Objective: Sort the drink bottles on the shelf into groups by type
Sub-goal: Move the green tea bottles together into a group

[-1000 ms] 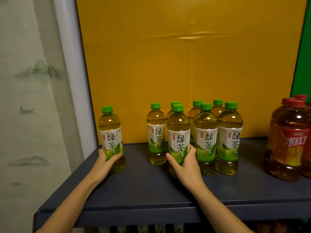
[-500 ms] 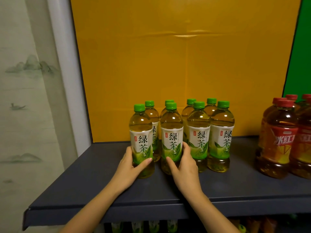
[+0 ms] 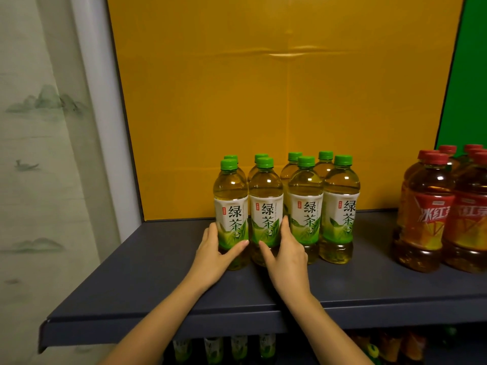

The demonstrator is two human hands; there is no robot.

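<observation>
Several green tea bottles with green caps stand in two tight rows on the dark grey shelf [image 3: 131,280]. My left hand [image 3: 214,255] grips the base of the front-left green tea bottle [image 3: 230,206], which touches its neighbour. My right hand [image 3: 286,255] wraps the base of the second front green tea bottle [image 3: 265,206]. Two more front-row green tea bottles [image 3: 305,204] stand to the right of it. Apart at the right stands a group of red-capped iced tea bottles [image 3: 428,214] with red and orange labels.
A yellow board [image 3: 276,88] backs the shelf, with a green panel [image 3: 469,61] at the far right. A pale curtain [image 3: 39,154] hangs on the left. More bottles [image 3: 224,349] show on the shelf below. Bare shelf lies left of the green group.
My left hand has slid its green tea bottle rightward from the shelf's left part until it stands against the group. My right hand stays on the second bottle.
</observation>
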